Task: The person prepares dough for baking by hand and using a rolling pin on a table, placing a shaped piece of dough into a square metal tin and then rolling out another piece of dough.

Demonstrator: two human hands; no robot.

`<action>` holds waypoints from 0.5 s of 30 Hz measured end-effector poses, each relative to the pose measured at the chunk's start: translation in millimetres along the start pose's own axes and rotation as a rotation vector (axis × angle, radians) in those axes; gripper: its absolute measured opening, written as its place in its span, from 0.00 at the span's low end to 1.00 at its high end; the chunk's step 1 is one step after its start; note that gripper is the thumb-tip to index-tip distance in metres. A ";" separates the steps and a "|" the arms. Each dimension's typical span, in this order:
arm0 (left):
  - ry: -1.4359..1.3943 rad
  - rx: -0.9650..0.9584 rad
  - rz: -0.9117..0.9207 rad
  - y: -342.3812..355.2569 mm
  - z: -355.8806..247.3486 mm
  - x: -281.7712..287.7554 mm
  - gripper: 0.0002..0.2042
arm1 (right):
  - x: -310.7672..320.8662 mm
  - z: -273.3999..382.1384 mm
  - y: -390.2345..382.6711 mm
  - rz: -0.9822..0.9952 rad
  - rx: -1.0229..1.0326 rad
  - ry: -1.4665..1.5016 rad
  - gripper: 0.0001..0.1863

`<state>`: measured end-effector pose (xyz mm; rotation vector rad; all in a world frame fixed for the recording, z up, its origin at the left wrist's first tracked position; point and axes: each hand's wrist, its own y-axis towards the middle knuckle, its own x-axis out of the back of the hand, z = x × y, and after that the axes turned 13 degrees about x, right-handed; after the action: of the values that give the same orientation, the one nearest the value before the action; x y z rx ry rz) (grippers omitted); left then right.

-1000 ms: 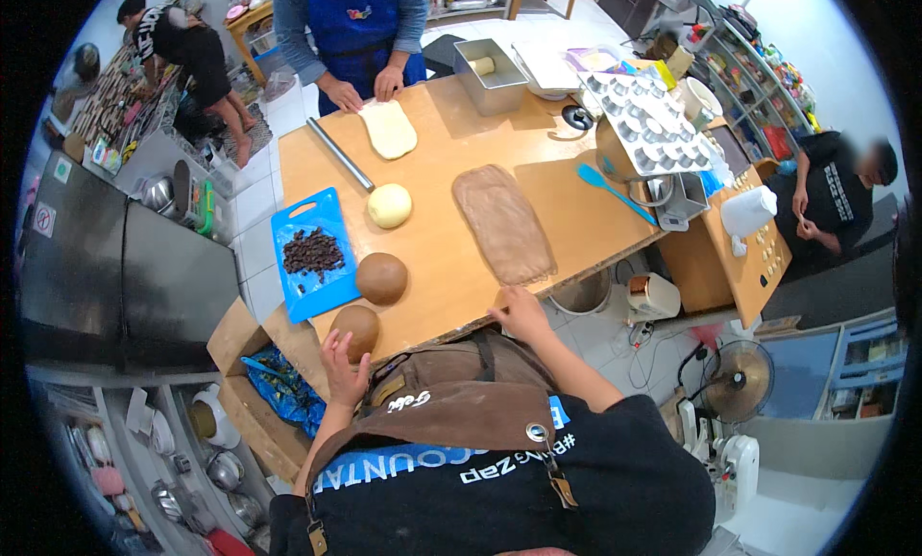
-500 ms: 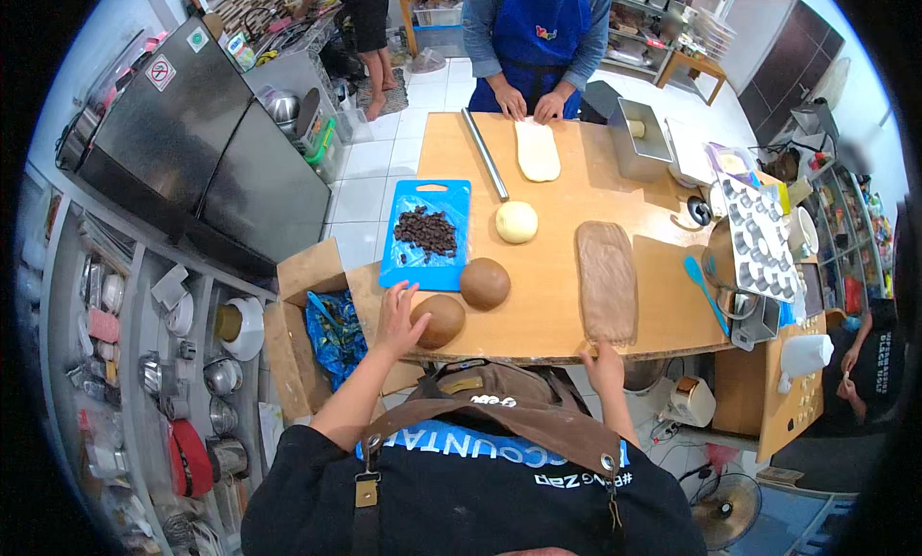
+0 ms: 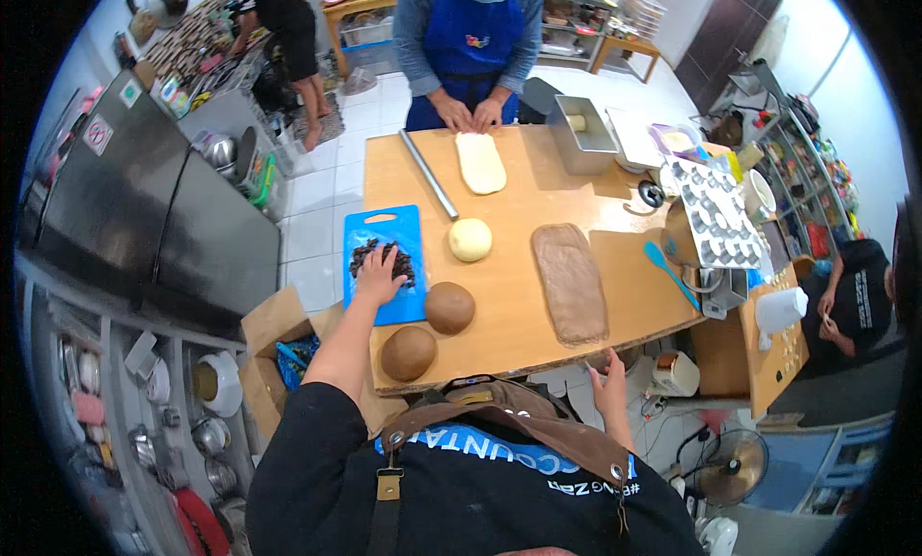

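Observation:
My left hand (image 3: 378, 276) reaches onto the blue cutting board (image 3: 405, 231) and rests on a pile of dark chocolate pieces (image 3: 384, 258), fingers curled over them. My right hand (image 3: 609, 379) hangs open at the near edge of the wooden table (image 3: 538, 191), just below a flattened brown dough sheet (image 3: 570, 281). Two brown dough balls (image 3: 448, 307) (image 3: 408, 352) lie near me, next to the board. A pale dough ball (image 3: 471, 239) sits in the middle of the table.
Across the table a person in a blue apron presses a pale flat dough (image 3: 479, 161). A steel rolling pin (image 3: 428, 173), a metal loaf tin (image 3: 583, 132), a blue spatula (image 3: 670, 274) and a muffin tray (image 3: 713, 224) are around. Steel fridges (image 3: 144, 220) stand on the left, a cardboard box (image 3: 279, 345) below.
My left hand left the near brown dough ball and moved forward onto the chocolate on the blue board. My right hand came off the brown dough sheet to the table's edge.

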<state>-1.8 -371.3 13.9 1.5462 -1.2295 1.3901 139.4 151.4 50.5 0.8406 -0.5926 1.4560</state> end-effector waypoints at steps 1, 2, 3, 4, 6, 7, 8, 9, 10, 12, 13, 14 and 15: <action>0.039 -0.004 0.042 6.3 -9.1 6.6 0.37 | 3.2 -0.2 -8.3 -0.014 -0.024 -0.011 0.33; 0.095 0.000 0.084 10.1 -18.1 16.8 0.37 | 4.8 -0.1 -17.1 -0.017 -0.086 -0.005 0.33; 0.132 0.009 0.123 14.7 -23.6 17.8 0.36 | 6.2 -0.1 -25.1 -0.021 -0.149 0.002 0.33; 0.166 0.016 0.154 16.8 -23.7 18.7 0.35 | 7.1 1.2 -29.7 -0.026 -0.127 -0.058 0.33; 0.172 0.025 0.180 19.3 -23.2 15.9 0.33 | -0.7 -6.3 -37.6 -0.067 -0.149 -0.018 0.33; 0.144 0.032 0.176 18.6 -24.5 15.1 0.32 | -5.3 -11.6 -39.8 -0.093 -0.145 0.022 0.34; 0.118 0.056 0.183 14.4 -26.2 21.4 0.29 | -9.9 -10.7 -40.0 -0.115 -0.131 0.056 0.34; 0.102 0.056 0.158 17.8 -20.1 9.0 0.28 | -11.9 -11.1 -39.5 -0.132 -0.147 0.052 0.34; 0.099 0.065 0.210 17.7 -25.5 10.6 0.28 | -12.6 -10.7 -37.6 -0.111 -0.160 0.047 0.34; 0.102 0.070 0.260 15.4 -28.1 9.5 0.28 | -10.5 -2.7 -27.8 -0.078 -0.151 0.067 0.34; 0.108 0.049 0.211 13.2 -26.7 6.9 0.28 | -13.0 -7.7 -24.0 -0.085 -0.155 0.070 0.34; 0.113 0.029 0.162 12.3 -26.6 5.9 0.28 | -16.5 -12.9 -19.0 -0.117 -0.066 0.039 0.34; 0.116 0.024 0.158 12.7 -26.9 4.9 0.28 | -19.3 -17.4 -15.5 -0.147 0.024 0.008 0.34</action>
<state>-22.3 -350.8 22.2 1.3873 -1.2905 1.5780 151.1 154.6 22.8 0.8787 -0.4984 1.3345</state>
